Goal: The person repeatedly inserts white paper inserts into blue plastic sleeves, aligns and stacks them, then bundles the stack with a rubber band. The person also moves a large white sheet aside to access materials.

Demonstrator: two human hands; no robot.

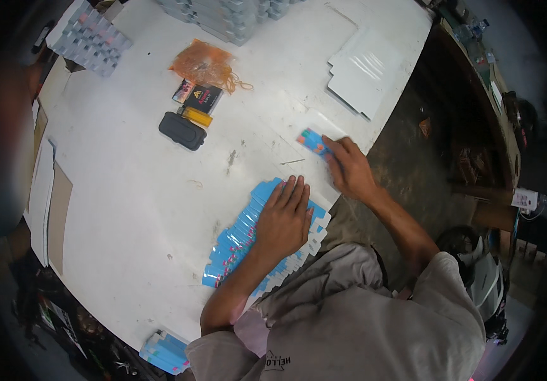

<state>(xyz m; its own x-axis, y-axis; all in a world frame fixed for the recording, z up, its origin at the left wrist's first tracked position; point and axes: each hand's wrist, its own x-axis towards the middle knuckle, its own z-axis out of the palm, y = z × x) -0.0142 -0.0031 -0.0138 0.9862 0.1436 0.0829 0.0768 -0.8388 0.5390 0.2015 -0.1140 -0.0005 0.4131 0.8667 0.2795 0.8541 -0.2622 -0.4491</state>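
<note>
A fanned row of flat blue printed cartons with white tabs lies along the table's near edge. My left hand rests on top of the row, fingers stretched out and close together, palm down. To its right and a little farther off, my right hand grips a small flat blue carton with orange and green print. That carton is slightly smeared by motion. The right-hand fingers curve over its near end, and the thumb is partly hidden.
On the white table lie a black case, a yellow lighter, a dark box and an orange plastic bag. White sheets lie far right. Grey stacks stand at the back; blue cartons sit at lower left.
</note>
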